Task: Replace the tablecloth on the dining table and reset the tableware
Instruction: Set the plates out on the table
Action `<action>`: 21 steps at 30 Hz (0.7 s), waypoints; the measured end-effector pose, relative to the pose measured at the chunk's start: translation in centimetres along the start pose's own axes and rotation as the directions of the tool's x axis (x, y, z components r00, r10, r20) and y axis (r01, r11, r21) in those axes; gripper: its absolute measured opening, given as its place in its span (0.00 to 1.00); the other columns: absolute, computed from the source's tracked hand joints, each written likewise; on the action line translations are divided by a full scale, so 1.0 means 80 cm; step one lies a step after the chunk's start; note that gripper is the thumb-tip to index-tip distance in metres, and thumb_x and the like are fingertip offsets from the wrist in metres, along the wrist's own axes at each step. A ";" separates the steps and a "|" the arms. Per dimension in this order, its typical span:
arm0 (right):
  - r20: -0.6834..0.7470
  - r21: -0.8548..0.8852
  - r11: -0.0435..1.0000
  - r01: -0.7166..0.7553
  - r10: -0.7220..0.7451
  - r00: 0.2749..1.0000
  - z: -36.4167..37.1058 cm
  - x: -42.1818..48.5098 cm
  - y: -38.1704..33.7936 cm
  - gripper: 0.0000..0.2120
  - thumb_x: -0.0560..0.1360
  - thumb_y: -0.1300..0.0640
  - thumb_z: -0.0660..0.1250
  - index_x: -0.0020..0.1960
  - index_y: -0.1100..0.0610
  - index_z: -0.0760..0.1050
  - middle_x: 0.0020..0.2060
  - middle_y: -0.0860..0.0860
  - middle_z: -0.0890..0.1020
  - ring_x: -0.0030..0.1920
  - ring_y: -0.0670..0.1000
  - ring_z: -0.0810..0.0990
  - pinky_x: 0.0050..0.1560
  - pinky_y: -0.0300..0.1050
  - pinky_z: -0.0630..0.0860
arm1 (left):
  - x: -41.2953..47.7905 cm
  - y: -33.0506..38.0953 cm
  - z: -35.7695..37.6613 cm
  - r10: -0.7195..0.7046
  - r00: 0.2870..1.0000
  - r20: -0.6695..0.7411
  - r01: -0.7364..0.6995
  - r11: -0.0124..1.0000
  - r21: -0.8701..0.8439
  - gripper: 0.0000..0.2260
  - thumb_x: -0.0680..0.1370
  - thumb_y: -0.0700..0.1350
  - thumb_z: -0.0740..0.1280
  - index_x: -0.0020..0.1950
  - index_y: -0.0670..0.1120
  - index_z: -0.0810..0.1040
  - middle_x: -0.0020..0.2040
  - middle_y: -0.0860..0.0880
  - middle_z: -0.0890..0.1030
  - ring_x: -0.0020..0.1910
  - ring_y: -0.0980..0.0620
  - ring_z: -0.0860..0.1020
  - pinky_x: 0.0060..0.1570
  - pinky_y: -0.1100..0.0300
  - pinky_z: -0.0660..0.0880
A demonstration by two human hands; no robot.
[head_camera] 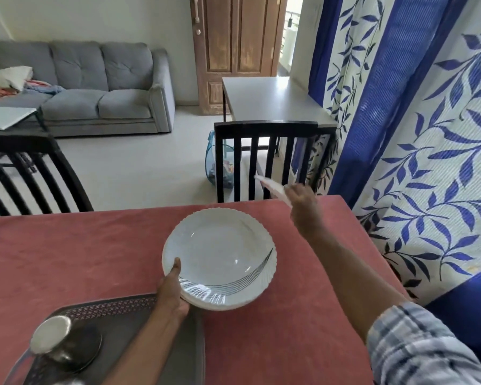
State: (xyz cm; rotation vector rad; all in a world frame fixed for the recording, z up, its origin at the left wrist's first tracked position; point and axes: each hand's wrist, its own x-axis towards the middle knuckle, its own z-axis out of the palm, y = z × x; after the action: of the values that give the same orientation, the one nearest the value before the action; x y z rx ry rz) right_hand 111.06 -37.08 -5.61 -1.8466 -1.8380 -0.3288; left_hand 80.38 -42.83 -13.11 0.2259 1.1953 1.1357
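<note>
Near left, the tray (117, 309) sits on the red tablecloth (67, 259) with a steel bowl (50, 333) on it, so the cloth is on and you're resetting plates.

Your left hand (170, 293) grasps the stack of plates (220, 254) at its near-left rim. The thumb is pressed on top and the fingers are curled underneath, out of sight. The stack hangs just above the middle of the counter, so hold it level and don't let the top plate slide.

Farther right, your right hand (303, 201) grips a single plate (271, 187) by its edge. It is tilted at the far edge of the counter, in front of the chair (264, 126). The blur hides exactly how those fingers lie.

Flatten that plate before it lands. Set it down well inside the edge, squared to the chair, and only then let go.
</note>
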 end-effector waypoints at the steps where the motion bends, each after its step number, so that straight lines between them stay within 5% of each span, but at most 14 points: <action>1: 0.052 -0.047 0.998 0.049 -0.047 0.998 0.020 -0.006 0.002 0.20 0.63 0.77 0.71 0.54 0.66 0.78 0.45 0.60 0.81 0.44 0.60 0.80 0.41 0.47 0.80 | -0.001 -0.002 0.001 -0.007 1.000 0.024 0.008 1.000 -0.006 0.16 0.80 0.51 0.62 0.60 0.41 0.76 0.55 0.39 0.80 0.52 0.39 0.79 0.45 0.46 0.76; 11: 0.412 -0.192 0.960 0.203 -0.109 0.905 0.123 -0.071 0.016 0.22 0.63 0.53 0.77 0.54 0.58 0.79 0.48 0.54 0.80 0.44 0.56 0.80 0.38 0.51 0.78 | 0.002 0.006 -0.027 0.078 0.995 0.054 -0.078 0.997 -0.006 0.12 0.81 0.50 0.58 0.54 0.45 0.76 0.43 0.45 0.85 0.49 0.43 0.78 0.45 0.48 0.74; 14: 0.498 -0.161 0.978 0.134 -0.037 0.866 0.133 -0.092 0.012 0.26 0.61 0.53 0.78 0.57 0.55 0.77 0.52 0.52 0.79 0.49 0.55 0.81 0.47 0.55 0.77 | -0.002 0.010 -0.028 0.083 0.995 0.064 -0.082 0.996 -0.022 0.12 0.82 0.50 0.57 0.53 0.45 0.76 0.38 0.48 0.85 0.49 0.44 0.78 0.45 0.48 0.74; 17: 0.525 -0.149 0.988 0.044 0.041 0.850 0.131 -0.101 0.005 0.26 0.72 0.48 0.70 0.67 0.54 0.70 0.63 0.53 0.75 0.62 0.56 0.75 0.64 0.60 0.66 | -0.007 0.008 -0.034 0.092 0.992 0.081 -0.091 0.996 -0.025 0.12 0.81 0.51 0.58 0.55 0.45 0.76 0.41 0.47 0.86 0.50 0.44 0.78 0.46 0.48 0.74; 19: 0.439 -0.070 0.986 -0.153 0.168 0.883 0.120 -0.099 -0.003 0.20 0.76 0.47 0.65 0.65 0.54 0.72 0.61 0.52 0.77 0.61 0.54 0.75 0.62 0.55 0.68 | -0.010 0.007 -0.036 0.099 0.992 0.080 -0.097 0.995 -0.027 0.13 0.81 0.51 0.58 0.56 0.45 0.76 0.43 0.47 0.86 0.51 0.43 0.79 0.46 0.48 0.75; 21: 0.401 0.228 0.875 -0.427 0.315 0.860 0.096 -0.095 -0.019 0.17 0.78 0.46 0.62 0.60 0.57 0.76 0.54 0.53 0.80 0.53 0.52 0.78 0.53 0.48 0.73 | -0.019 0.007 -0.032 0.093 0.991 0.096 -0.091 0.995 -0.030 0.13 0.81 0.51 0.59 0.58 0.44 0.76 0.47 0.45 0.85 0.52 0.43 0.79 0.45 0.48 0.75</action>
State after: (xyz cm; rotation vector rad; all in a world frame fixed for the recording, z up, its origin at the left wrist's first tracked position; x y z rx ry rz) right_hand 107.77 -39.73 -15.62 -2.0698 -1.5672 0.4406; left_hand 78.06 -44.76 -12.89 0.3162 1.0927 1.2059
